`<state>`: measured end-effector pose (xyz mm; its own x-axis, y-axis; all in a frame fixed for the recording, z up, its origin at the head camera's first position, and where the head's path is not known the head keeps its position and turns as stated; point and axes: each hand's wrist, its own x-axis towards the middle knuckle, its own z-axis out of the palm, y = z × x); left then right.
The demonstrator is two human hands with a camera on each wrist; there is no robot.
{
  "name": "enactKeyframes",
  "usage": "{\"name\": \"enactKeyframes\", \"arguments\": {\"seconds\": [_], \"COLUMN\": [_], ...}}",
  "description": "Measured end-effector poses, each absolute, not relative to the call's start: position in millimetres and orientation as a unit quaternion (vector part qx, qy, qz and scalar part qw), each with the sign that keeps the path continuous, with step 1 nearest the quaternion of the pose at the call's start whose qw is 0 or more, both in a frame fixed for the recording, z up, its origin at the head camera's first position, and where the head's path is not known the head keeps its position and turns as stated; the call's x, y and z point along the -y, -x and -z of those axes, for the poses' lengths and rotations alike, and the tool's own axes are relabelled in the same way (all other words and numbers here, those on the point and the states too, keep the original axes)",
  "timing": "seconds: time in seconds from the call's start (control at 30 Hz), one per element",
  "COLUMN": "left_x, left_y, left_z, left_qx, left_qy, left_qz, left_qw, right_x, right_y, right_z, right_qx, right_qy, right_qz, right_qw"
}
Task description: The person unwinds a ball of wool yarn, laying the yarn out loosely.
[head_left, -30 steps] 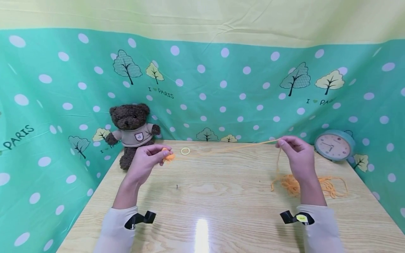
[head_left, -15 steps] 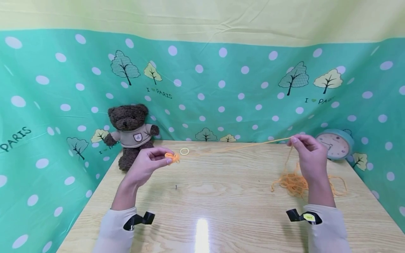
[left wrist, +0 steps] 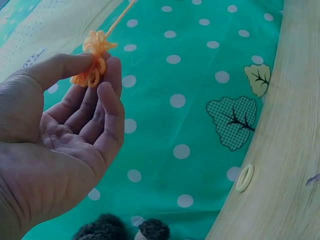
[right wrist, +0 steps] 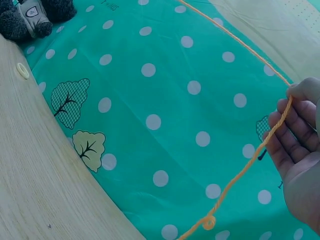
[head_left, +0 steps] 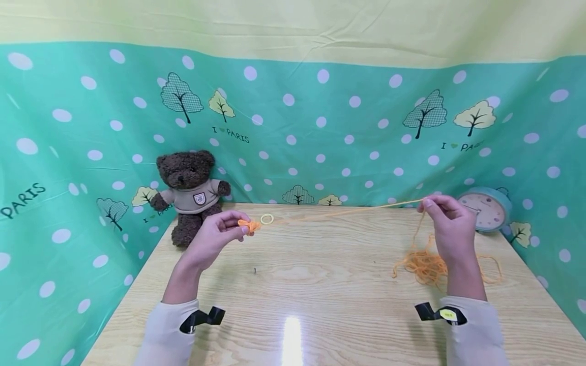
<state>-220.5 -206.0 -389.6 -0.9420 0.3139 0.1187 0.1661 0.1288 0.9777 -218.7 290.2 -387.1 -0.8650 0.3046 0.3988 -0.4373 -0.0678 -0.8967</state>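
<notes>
My left hand point(head_left: 214, 238) pinches a small looped bundle of orange yarn point(left wrist: 95, 60) between thumb and fingertips, above the table's left side. From the bundle a single strand point(right wrist: 240, 42) runs taut across to my right hand point(head_left: 450, 226), whose thumb and finger pinch it. Below that pinch the strand hangs slack, with a little curl in it, as the right wrist view shows. It leads down to a loose tangle of orange yarn point(head_left: 423, 267) on the table, partly hidden behind the right wrist.
A cream ring point(head_left: 267, 218) lies on the wooden table point(head_left: 297, 295) just beyond the bundle. Behind my left hand a dark brown teddy bear point(head_left: 185, 175) sits against the green dotted curtain point(head_left: 320, 122). A teal alarm clock point(head_left: 487, 208) stands back right, partly covered by my right hand.
My right hand has moved right, drawing the strand longer, and now overlaps the clock. The bundle shows farther out from my left fingertips. In the last half second almost nothing moved.
</notes>
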Motion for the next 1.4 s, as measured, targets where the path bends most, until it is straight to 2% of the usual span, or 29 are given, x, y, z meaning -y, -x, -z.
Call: {"name": "enactKeyframes", "arguments": {"seconds": [0.3,0.63,1.07,1.4], "left_x": [207.1,204.3,193.6,188.3], "left_y": [221.0,220.8,221.0,221.1], "left_z": [391.1,392.8,399.0,398.0], "left_qx": [-0.748,-0.729,-0.585,-0.591], "left_qy": [-0.176,-0.174,-0.252,-0.209], "left_qz": [-0.636,-0.661,-0.766,-0.774], "left_qw": [0.064,0.039,0.089,0.091], "right_x": [-291.4,-291.6,-289.4,-288.8], "right_y": [218.4,219.9,220.3,220.5], "right_z": [387.1,387.3,390.5,391.0], "right_qx": [0.629,0.624,0.644,0.643], "right_qy": [-0.049,-0.060,-0.063,-0.061], "right_qz": [-0.733,-0.733,-0.718,-0.721], "right_qw": [0.255,0.263,0.255,0.251]}}
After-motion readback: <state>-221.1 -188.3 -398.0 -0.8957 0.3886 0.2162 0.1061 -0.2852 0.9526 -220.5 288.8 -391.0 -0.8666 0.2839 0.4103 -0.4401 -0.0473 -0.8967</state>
